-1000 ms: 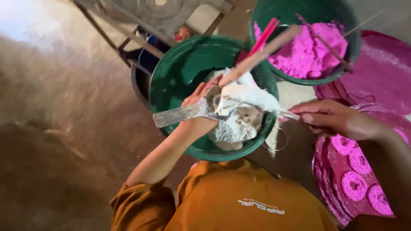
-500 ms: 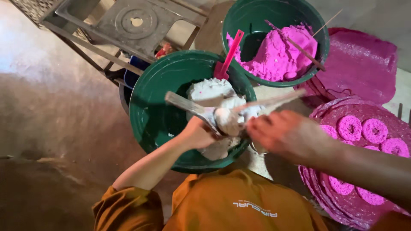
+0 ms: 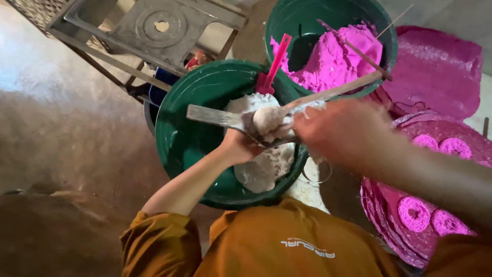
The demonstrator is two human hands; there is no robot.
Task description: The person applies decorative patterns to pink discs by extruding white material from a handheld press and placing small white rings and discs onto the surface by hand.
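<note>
**Both hands on the tool, white dough over the near basin**

Your left hand (image 3: 241, 146) is closed around a flat metal tool (image 3: 215, 116) that carries a lump of white dough (image 3: 267, 119). Your right hand (image 3: 341, 133), blurred, grips the wooden stick (image 3: 333, 92) crossing that lump. All this sits above the near green basin (image 3: 189, 143), which holds more white dough. A pink scoop (image 3: 274, 66) stands in it. Behind, a second green basin (image 3: 287, 20) holds pink dough (image 3: 333, 59); pink rings (image 3: 414, 213) lie on trays at your right.
</note>
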